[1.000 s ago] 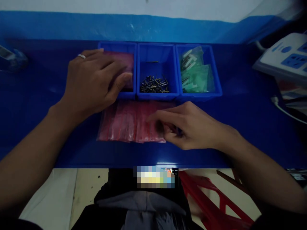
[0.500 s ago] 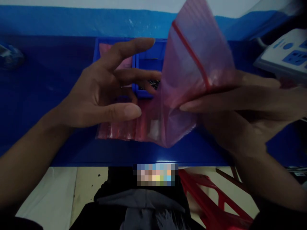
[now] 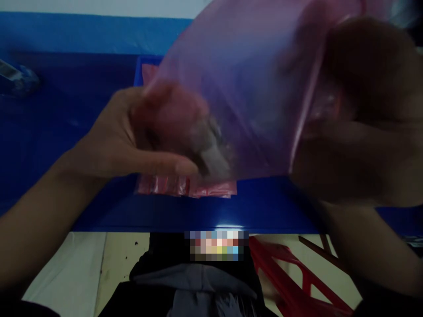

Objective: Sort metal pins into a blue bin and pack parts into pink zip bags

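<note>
Bag (image 3: 244, 75) reaches from left fingers (image 3: 170, 103), seen through it, to right fingers (image 3: 361, 66).

Bare hands (image 3: 112, 141) and forearms (image 3: 46, 198), dark sleeves (image 3: 383, 304), black clothing (image 3: 120, 297), grey fabric (image 3: 194, 277)

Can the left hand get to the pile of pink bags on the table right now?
Probably yes: the pile shows just below the left hand in this view, with its near edge uncovered. But the raised bag hides the rest, so it may be partly in the way.
</note>
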`<state>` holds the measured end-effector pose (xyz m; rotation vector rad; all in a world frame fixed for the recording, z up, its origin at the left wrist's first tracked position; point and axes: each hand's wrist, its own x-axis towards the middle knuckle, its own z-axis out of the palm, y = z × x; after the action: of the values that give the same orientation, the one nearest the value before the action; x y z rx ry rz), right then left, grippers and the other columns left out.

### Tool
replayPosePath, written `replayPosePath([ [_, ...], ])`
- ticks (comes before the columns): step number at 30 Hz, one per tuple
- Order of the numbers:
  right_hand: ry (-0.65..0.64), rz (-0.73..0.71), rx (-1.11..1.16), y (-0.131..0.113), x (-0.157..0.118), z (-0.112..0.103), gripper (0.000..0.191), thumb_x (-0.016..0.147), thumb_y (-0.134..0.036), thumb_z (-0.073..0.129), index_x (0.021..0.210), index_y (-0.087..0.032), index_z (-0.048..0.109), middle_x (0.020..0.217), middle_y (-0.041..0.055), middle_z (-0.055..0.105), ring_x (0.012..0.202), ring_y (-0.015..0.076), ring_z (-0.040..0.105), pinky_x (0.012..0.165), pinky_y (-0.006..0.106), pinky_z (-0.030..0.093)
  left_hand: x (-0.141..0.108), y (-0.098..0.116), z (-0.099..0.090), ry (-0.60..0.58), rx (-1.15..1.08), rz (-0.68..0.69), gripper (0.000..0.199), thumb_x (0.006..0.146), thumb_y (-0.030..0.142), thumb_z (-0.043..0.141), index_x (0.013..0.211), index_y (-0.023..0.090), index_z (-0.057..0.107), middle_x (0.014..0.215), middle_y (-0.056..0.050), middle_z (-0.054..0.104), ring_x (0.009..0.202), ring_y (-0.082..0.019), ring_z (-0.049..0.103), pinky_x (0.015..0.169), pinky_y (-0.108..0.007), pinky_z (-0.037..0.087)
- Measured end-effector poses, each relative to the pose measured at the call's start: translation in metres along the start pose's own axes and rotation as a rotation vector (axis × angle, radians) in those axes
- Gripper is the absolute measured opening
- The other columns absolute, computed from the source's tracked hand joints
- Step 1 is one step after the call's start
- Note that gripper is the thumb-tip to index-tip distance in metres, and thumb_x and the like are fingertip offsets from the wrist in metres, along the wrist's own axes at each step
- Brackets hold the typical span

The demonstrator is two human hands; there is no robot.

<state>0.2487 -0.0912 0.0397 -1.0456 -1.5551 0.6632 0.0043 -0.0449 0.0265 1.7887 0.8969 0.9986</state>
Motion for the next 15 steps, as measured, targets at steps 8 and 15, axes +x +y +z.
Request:
replayPosePath([
  [8,0.228,-0.203,-0.075,0.021,0.005,0.002,0.027,0.09,-0.016,0.063,0.099,-0.031,0.083,0.095,-0.0015,0.08,0.092,0.0257,0.077,0.082,0.036,0.063,0.024,-0.01,-0.006,0.144,-0.346,0.042,0.022,0.077,0.019,0.082,0.097,0.019,0.074,0.093,0.0,0.063,0.084,-0.013,0.065,0.072,-0.027,0.062],
  [15,0.212,-0.098,-0.041,0.012,0.001,0.013,0.032,0.087,-0.007,0.065,0.098,-0.031,0.083,0.098,-0.0016,0.079,0.082,0.0214,0.074,0.075,0.035,0.063,0.023,-0.015,0.001,0.169,-0.306,0.126,0.036,0.076,0.019,0.088,0.106,0.019,0.07,0.097,0.0,0.063,0.085,-0.014,0.066,0.078,-0.033,0.062],
])
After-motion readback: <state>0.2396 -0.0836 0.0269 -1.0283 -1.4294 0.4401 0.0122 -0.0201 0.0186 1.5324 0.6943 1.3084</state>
